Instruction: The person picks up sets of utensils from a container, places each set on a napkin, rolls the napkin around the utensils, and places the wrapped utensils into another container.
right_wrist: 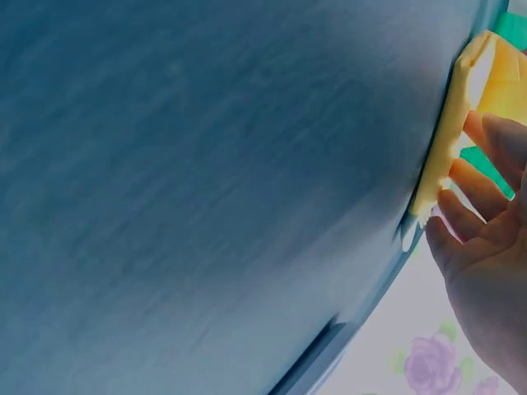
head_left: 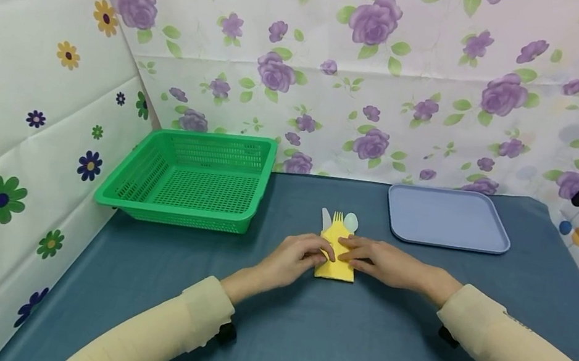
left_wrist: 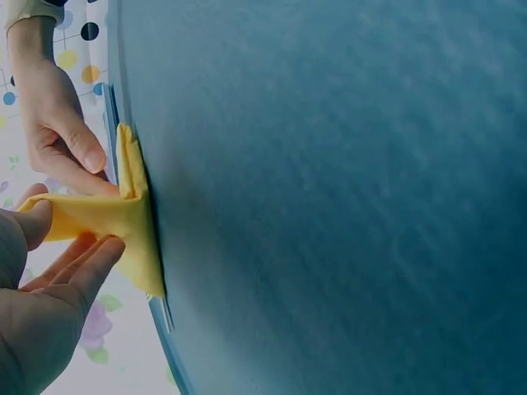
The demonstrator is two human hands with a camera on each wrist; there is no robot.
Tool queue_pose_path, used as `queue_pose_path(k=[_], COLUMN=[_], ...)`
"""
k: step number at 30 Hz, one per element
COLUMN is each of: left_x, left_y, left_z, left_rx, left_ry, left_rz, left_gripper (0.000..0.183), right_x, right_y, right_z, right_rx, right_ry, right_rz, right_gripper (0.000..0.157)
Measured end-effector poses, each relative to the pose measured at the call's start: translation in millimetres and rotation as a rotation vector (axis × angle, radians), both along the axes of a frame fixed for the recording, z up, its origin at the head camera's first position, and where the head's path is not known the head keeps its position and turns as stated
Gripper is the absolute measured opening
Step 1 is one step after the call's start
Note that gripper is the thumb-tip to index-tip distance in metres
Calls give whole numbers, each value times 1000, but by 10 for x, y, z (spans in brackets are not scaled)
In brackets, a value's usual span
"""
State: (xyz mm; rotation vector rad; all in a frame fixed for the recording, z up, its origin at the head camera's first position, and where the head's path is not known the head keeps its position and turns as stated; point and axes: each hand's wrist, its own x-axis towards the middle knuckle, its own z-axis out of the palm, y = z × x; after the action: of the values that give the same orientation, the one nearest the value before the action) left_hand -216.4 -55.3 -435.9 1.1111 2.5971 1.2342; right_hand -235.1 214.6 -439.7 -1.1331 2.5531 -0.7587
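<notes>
In the head view a folded yellow napkin lies mid-table. The tops of a pale knife, a yellow fork and a pale spoon stick out of its far end; their handles are hidden. My left hand is at the napkin's left side. Seen from the left wrist, that hand pinches a raised flap of the napkin between thumb and fingers. From the other side my right hand touches the napkin, its fingers spread and loosely bent along the edge.
A green plastic basket with slotted walls stands at the back left. At the back right lies a flat blue-grey tray. A dark blue cloth covers the table, and flowered sheets hang behind and beside it.
</notes>
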Motion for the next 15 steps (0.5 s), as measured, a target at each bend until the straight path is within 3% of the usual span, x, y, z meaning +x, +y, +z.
queue_pose_path(k=[9,15], left_x=[14,20], left_y=[60,117], left_z=[-30,-35], left_rx=[19,-7], left_ry=[-23,-29], left_rz=[-57,-53], left_gripper=[16,16], right_x=[-59,-79], right_y=[9,14], right_z=[19,25], right_rx=[43,70], right_ry=[1,-12], right_rz=[0,-2], right_gripper=[32,32])
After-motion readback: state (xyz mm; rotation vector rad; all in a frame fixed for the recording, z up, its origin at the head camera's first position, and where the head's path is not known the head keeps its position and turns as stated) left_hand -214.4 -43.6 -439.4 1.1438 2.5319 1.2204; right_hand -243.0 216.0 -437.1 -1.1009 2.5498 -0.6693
